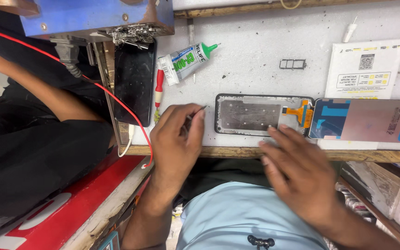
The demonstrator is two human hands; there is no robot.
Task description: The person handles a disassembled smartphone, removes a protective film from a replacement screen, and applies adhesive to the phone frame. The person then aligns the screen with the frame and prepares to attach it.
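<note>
Lying above both hands, grey glue tube [187,61], green-capped; white label card [365,68].

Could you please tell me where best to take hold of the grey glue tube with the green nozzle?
Probably around the flat body of the grey glue tube with the green nozzle, from above. It lies tilted on the white worktop, long sides exposed; the nozzle is too slim.

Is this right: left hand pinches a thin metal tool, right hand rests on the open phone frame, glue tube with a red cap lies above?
Not quite. In the head view the glue tube has a green cap, not red. The rest holds: the left hand pinches a thin metal tool, and the right hand rests on the open phone frame.
</note>
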